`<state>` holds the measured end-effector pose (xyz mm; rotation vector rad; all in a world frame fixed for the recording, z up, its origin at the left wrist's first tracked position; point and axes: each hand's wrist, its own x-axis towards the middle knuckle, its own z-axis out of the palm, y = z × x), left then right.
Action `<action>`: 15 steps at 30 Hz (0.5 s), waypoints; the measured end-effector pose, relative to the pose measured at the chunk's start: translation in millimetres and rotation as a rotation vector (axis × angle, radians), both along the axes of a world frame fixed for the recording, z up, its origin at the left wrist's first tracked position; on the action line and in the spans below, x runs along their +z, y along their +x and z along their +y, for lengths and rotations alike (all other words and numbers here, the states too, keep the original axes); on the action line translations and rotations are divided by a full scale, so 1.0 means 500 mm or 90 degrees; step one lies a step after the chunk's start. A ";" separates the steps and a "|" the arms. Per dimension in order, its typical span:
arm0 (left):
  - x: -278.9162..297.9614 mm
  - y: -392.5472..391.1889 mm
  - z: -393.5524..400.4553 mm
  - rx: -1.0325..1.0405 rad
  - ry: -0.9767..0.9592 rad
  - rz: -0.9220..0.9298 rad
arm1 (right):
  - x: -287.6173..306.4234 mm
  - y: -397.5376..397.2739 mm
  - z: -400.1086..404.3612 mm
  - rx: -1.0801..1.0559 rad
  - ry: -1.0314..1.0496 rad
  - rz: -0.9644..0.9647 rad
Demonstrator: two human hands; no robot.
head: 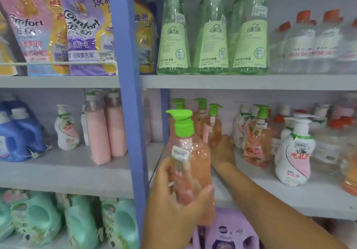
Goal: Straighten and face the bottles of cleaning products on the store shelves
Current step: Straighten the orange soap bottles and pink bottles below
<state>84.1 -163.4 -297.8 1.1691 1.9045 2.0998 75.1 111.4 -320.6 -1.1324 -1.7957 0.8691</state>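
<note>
**Pink pump bottle held off the middle shelf**

The person's left hand (173,196) is gripping a clear pink pump bottle (190,158) with a green pump head, fingers and thumb curled round its lower body, holding it upright in the air in front of the middle shelf (289,196), just right of the blue upright post (131,113). A white price sticker is showing on the bottle's shoulder.

The right hand (222,150) is reaching deeper into the same shelf bay, touching the base of a second pink pump bottle (214,131) standing with two like it near the back wall; whether its fingers are curling round that bottle cannot be told, as they are hidden behind the hand.

Bare shelf board is lying open between the forearm and the front lip. To the right, a peach pump bottle (258,140) and a white pump bottle (293,152) are standing close to that edge, near each other.

On the shelf above, three tall green bottles (211,36) are standing in a row at the lip, labels facing out
</note>
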 end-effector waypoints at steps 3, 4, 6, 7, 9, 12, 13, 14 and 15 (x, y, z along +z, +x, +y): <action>-0.012 -0.015 0.105 0.048 -0.047 0.004 | 0.001 0.023 -0.014 -0.021 0.007 0.020; -0.017 -0.027 0.137 0.074 -0.057 0.009 | -0.003 0.029 -0.015 -0.023 0.003 0.026; -0.026 -0.057 0.192 0.118 -0.077 0.014 | -0.014 0.040 -0.014 0.016 0.003 0.067; -0.028 -0.072 0.216 0.136 -0.092 0.021 | -0.017 0.043 -0.012 0.053 0.011 0.092; -0.032 -0.098 0.255 0.154 -0.115 0.021 | -0.021 0.043 -0.003 0.136 0.021 0.114; -0.040 -0.125 0.293 0.171 -0.127 0.022 | -0.026 0.035 0.023 0.144 0.007 0.067; -0.041 -0.130 0.302 0.185 -0.131 0.027 | -0.026 0.032 0.029 0.113 0.012 0.032; -0.042 -0.137 0.311 0.196 -0.134 0.029 | -0.025 0.026 0.034 0.071 0.037 -0.018; -0.041 -0.143 0.319 0.204 -0.133 0.030 | -0.024 0.021 0.035 0.027 0.072 -0.071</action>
